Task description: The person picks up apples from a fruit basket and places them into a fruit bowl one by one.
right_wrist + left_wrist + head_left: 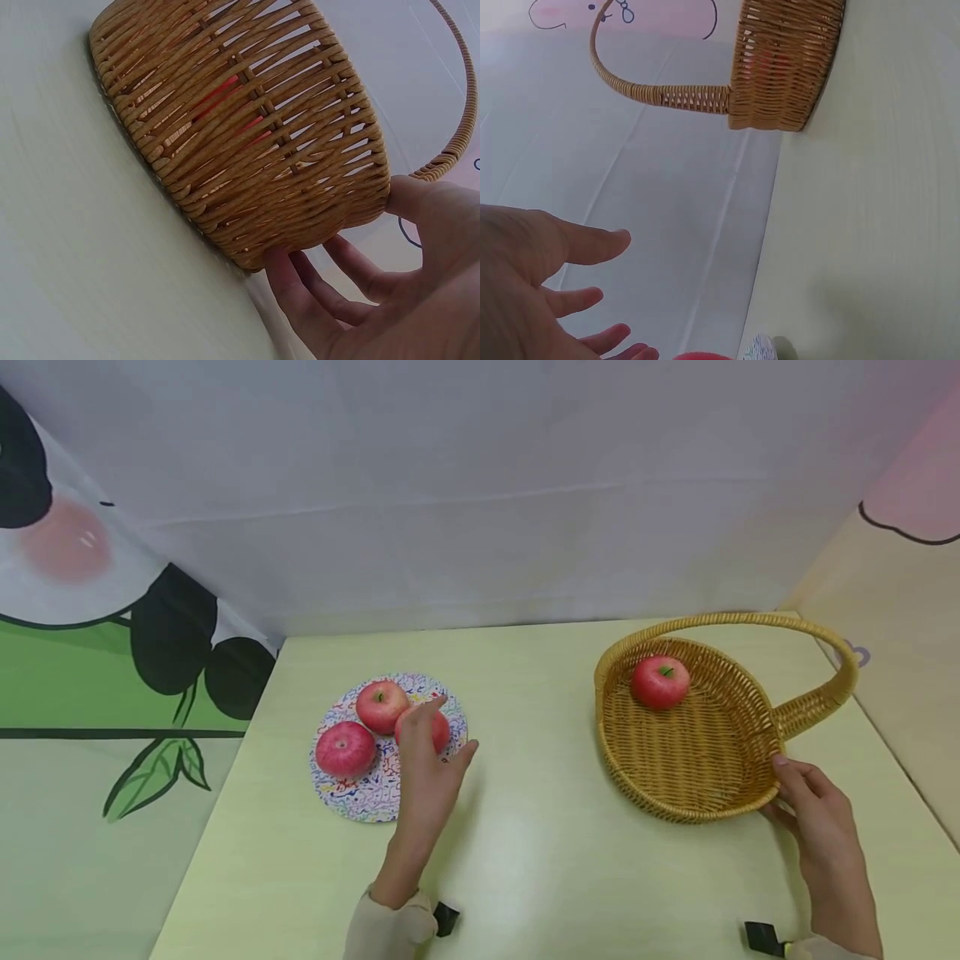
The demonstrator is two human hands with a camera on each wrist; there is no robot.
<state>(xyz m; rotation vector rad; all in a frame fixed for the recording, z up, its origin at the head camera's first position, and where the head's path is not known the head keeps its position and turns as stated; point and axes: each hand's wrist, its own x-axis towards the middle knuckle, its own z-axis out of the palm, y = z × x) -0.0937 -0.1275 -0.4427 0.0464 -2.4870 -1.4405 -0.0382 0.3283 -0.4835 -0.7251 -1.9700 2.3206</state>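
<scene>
My left hand (pixel 429 781) is over the right side of a round, colourfully patterned plate (pixel 369 802), fingers apart and nothing held. Its fingers overlap a red apple (pixel 441 732) on the plate in the head view, hiding part of it. Two more apples lie there, one at the back (pixel 381 705) and one at the left (pixel 346 749). On the right, my right hand (pixel 825 817) grips the near right side of a wicker basket (pixel 678 760), thumb at the rim and fingers against the outer wall. Inside the basket sits one red apple (pixel 660 682).
The basket's tall arched handle (pixel 750 620) rises over its back and right side. Everything stands on a pale table (pixel 525 827). A white cloth (pixel 465 552) hangs behind the table's back edge, and printed cartoon panels flank both sides.
</scene>
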